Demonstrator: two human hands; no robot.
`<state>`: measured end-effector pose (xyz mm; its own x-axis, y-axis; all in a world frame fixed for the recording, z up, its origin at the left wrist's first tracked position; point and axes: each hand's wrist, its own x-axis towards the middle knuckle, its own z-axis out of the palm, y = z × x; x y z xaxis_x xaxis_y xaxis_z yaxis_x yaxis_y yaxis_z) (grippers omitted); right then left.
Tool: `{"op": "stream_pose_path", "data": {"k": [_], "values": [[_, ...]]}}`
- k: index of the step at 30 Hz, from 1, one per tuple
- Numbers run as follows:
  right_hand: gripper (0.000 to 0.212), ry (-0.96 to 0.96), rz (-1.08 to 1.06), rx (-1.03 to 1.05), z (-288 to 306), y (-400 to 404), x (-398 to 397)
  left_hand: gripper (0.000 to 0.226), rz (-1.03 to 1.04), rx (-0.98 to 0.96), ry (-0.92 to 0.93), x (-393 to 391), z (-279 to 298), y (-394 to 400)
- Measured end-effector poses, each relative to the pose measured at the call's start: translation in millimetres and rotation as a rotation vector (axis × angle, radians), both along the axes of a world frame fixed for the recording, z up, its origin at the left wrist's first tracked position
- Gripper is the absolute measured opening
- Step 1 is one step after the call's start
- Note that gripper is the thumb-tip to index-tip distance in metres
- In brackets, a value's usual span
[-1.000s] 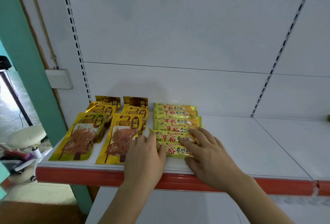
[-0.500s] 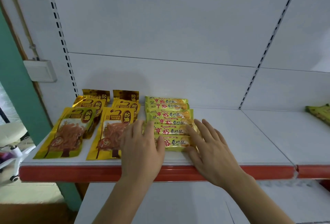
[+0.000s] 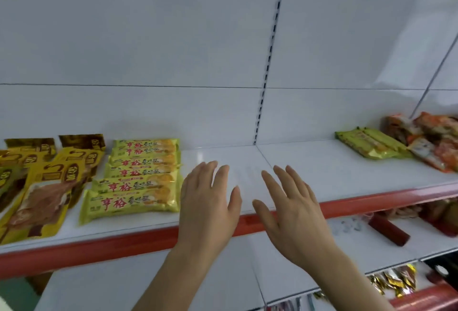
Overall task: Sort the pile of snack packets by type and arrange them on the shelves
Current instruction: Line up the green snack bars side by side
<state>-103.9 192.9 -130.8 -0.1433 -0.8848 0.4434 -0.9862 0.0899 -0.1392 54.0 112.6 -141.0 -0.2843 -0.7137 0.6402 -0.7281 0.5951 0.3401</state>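
Both hands reach forward over the red front edge (image 3: 371, 199) of the white shelf (image 3: 309, 162). The left hand (image 3: 208, 201) is held palm down with fingers straight and slightly spread; its grip is open and empty. The right hand (image 3: 292, 209) is just beside it, also palm down with fingers extended and apart; its grip is likewise open and holds nothing. Whether either hand touches the shelf surface cannot be told.

Immediately left of the left hand lies a column of yellow-green biscuit packets (image 3: 138, 181) with red lettering, overlapping one another from the front edge back toward the rear wall; the nearest packet ends just beside the left thumb side of the hand without touching it. Further left of that column lie two rows of gold pouches (image 3: 49, 186) with a brownish picture on the front, partly cut off by the frame edge.

Well to the right of the right hand, near the back of the shelf, lie two green packets (image 3: 369, 143) set at an angle, and touching them on the far side is a loose pile of orange packets (image 3: 431, 139).

Below the right hand, on a lower shelf (image 3: 359, 243), lies a dark red cylinder (image 3: 389, 230). Behind everything stands the white back panel (image 3: 173, 50) with a slotted upright (image 3: 270, 55).
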Motion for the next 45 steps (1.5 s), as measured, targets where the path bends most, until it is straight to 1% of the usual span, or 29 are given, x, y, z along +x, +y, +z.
{"op": "stream_pose_path", "data": {"k": [5,8,10,13,15,18,23,27,30,33,36,38,40,41,42,43,44,45], "values": [[0.068,-0.006,-0.084,0.027,4.0,50.3,-107.2,0.042,-0.080,0.007,0.009,-120.3,3.1,36.7],[0.075,-0.028,-0.151,0.084,9.0,73.1,-170.8,0.044,-0.123,0.020,-0.014,-182.8,8.2,52.2],[0.078,-0.044,-0.188,0.078,11.9,83.0,-206.3,0.044,-0.148,0.026,-0.027,-220.6,14.0,56.3],[0.071,-0.078,-0.239,0.072,14.0,85.8,-254.4,0.043,-0.196,0.018,-0.021,-275.8,20.9,54.7],[0.064,-0.091,-0.268,0.095,11.9,82.1,-283.8,0.045,-0.227,0.026,-0.048,-308.2,20.5,49.2],[0.064,-0.109,-0.283,0.113,7.9,69.2,-322.5,0.048,-0.249,0.076,-0.121,-351.5,20.9,34.3],[0.063,-0.065,-0.295,0.122,13.2,24.5,-385.4,0.055,-0.290,0.224,-0.250,-412.4,24.7,-1.5],[0.065,-0.016,-0.222,0.115,16.3,-18.5,-422.0,0.047,-0.243,0.275,-0.297,-446.6,25.5,-27.9],[0.064,0.025,-0.134,0.171,12.5,-49.8,-440.8,0.044,-0.215,0.337,-0.308,-465.4,23.6,-38.8],[0.058,0.106,-0.076,0.209,3.5,-75.7,-450.2,0.042,-0.134,0.439,-0.326,-478.9,23.3,-47.9],[0.038,0.178,-0.012,0.119,-8.8,-87.8,-463.5,0.039,-0.065,0.588,-0.180,-496.0,26.0,-53.3],[0.027,0.169,0.052,0.021,-13.4,-86.3,-471.6,0.036,-0.050,0.714,0.014,-506.6,27.4,-52.3],[0.026,0.115,0.117,-0.101,-15.3,-80.2,-477.1,0.036,-0.055,0.861,0.315,-513.9,27.3,-52.4],[0.029,0.085,0.155,-0.160,-16.5,-76.6,-477.7,0.045,-0.076,0.948,0.495,-516.5,27.9,-50.9],[0.031,0.058,0.199,-0.210,-18.6,-73.1,-477.1,0.059,-0.101,1.033,0.679,-518.7,25.4,-50.7],[0.034,0.041,0.247,-0.247,-21.1,-68.8,-475.5,0.068,-0.103,1.092,0.809,-521.7,24.7,-47.9],[0.036,0.029,0.296,-0.270,-24.3,-64.1,-473.6,0.072,-0.088,1.112,0.876,-524.3,23.0,-45.3],[0.038,0.016,0.346,-0.284,-26.9,-58.7,-472.3,0.073,-0.049,1.103,0.896,-526.4,21.6,-41.8]]}}
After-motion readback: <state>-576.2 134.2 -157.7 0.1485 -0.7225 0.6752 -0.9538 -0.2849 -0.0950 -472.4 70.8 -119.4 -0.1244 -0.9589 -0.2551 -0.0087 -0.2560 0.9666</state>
